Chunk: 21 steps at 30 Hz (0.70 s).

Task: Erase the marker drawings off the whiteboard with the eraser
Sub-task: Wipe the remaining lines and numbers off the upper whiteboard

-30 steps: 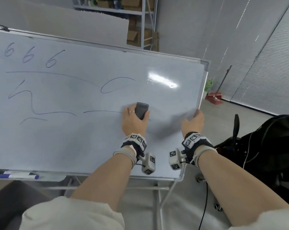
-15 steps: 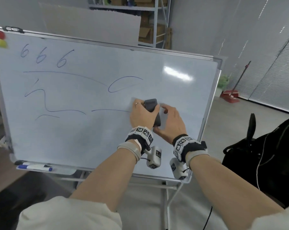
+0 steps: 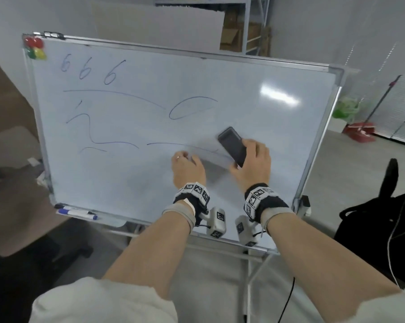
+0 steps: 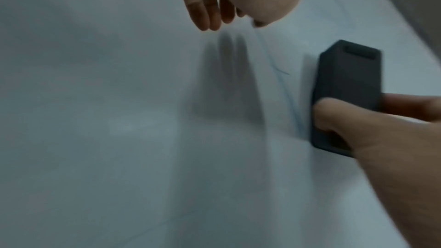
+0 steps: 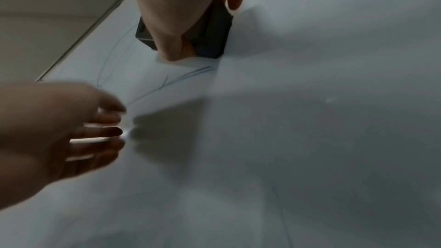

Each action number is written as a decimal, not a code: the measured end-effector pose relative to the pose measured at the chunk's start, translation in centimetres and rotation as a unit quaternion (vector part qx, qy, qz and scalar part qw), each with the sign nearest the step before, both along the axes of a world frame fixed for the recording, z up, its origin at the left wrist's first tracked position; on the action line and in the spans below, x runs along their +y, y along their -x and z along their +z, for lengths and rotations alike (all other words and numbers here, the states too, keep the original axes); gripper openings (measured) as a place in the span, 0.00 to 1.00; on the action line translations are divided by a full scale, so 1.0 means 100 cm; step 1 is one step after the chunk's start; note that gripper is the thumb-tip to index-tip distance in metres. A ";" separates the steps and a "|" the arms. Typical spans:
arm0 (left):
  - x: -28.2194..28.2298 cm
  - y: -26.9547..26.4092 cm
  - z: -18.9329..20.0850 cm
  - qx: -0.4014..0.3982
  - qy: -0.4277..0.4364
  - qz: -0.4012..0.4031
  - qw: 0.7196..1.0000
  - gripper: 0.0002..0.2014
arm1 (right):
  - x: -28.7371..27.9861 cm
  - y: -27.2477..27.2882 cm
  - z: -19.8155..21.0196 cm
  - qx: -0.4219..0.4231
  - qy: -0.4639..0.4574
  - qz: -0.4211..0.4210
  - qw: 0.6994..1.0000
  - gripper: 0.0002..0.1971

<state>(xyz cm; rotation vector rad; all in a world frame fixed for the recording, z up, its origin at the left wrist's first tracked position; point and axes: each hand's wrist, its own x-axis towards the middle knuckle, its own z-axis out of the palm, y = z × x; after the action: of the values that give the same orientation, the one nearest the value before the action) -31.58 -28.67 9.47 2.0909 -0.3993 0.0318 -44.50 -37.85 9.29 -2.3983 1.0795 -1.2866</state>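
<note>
The whiteboard [image 3: 255,94] stands on a frame and carries blue marker drawings: "666" [image 3: 92,71] at upper left, a long arc, a loop [image 3: 189,108], a zigzag [image 3: 87,127] and a line [image 3: 168,144] at mid-height. My right hand [image 3: 248,157] grips the dark grey eraser [image 3: 233,145], tilted flat against the board at the line's right end. The left wrist view shows the eraser [image 4: 348,86] between thumb and fingers. My left hand [image 3: 185,158] hovers just left of it, with relaxed fingers [image 5: 102,131] close to the board and nothing in them.
Markers [image 3: 78,212] lie on the tray at the board's lower left. Coloured magnets [image 3: 35,51] stick in the top left corner. A black bag [image 3: 378,229] sits on the right, a red dustpan and broom [image 3: 359,131] beyond it, and shelves with boxes [image 3: 243,31] behind.
The eraser passed from my left hand to my right, which came over from the board's right edge. My left hand let go and drew away to the left.
</note>
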 end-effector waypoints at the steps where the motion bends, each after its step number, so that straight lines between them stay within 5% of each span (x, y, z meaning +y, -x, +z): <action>1: 0.006 -0.006 -0.012 0.015 -0.022 0.021 0.999 0.12 | 0.002 -0.001 -0.004 0.025 0.013 -0.001 1.000 0.32; 5: 0.017 -0.016 -0.055 0.075 -0.085 0.109 0.987 0.33 | 0.014 -0.003 -0.023 0.136 0.036 -0.004 0.990 0.31; 8: 0.016 -0.022 -0.068 0.113 -0.072 0.117 0.984 0.43 | 0.012 -0.001 -0.020 0.119 0.047 -0.032 0.991 0.30; 12: 0.013 -0.027 -0.068 0.144 -0.057 0.094 0.983 0.44 | -0.003 -0.003 -0.007 0.002 0.002 -0.131 0.991 0.30; 18: 0.015 -0.051 -0.064 0.140 -0.043 0.089 0.985 0.42 | 0.021 -0.032 -0.031 0.146 0.059 0.006 0.988 0.33; 21: 0.018 -0.067 -0.058 0.145 -0.032 0.088 0.985 0.43 | 0.011 -0.039 -0.017 0.025 -0.001 -0.103 0.994 0.31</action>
<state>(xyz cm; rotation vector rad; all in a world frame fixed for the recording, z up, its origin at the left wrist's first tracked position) -24.87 -26.92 3.69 2.1481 -0.0392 -0.1827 -40.56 -36.80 7.60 -2.3811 1.3734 -1.2910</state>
